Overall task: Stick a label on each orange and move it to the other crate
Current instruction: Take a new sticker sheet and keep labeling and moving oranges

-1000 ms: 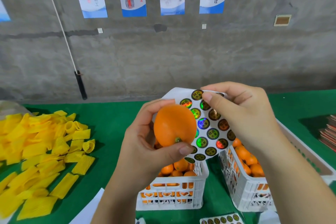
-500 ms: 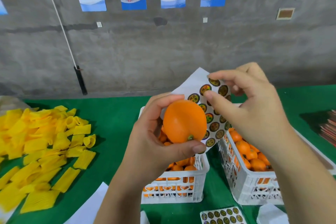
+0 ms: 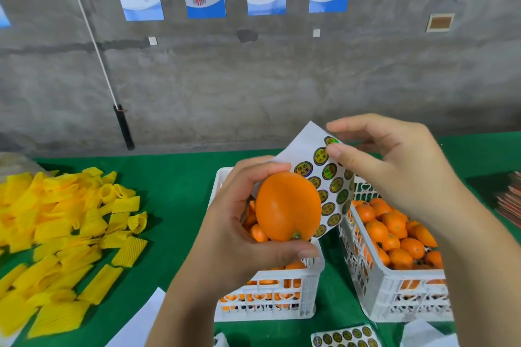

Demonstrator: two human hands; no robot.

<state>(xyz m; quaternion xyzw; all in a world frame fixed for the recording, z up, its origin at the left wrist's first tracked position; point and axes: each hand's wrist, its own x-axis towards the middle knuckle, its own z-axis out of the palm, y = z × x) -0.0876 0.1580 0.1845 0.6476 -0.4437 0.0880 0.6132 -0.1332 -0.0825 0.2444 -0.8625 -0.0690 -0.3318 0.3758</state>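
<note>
The fingers (image 3: pixel 334 151) of the right hand (image 3: pixel 394 175) were narrowed to a pinch at the top of the sticker sheet (image 3: pixel 324 177), thumb tip on one round label near its upper edge. Whether a label had actually lifted could not be told. The left hand (image 3: pixel 239 234) held the orange (image 3: pixel 287 205) wrapped between fingers above and thumb below, with the sheet tucked behind the fruit in the same grip.

To do this peel well, I would judge it best to raise the label by its rim only (keeping the glue side off the skin of the thumb) and bend the backing away from it.

The orange was held in the air over the left crate (image 3: pixel 267 304), which sat just beside the right crate (image 3: pixel 394 290) on the green worktop (image 3: pixel 174 191). Its long axis ran roughly upright, tilted a little, with the stem end pointing down toward the thumb and a broad bare face turned toward the camera.
</note>
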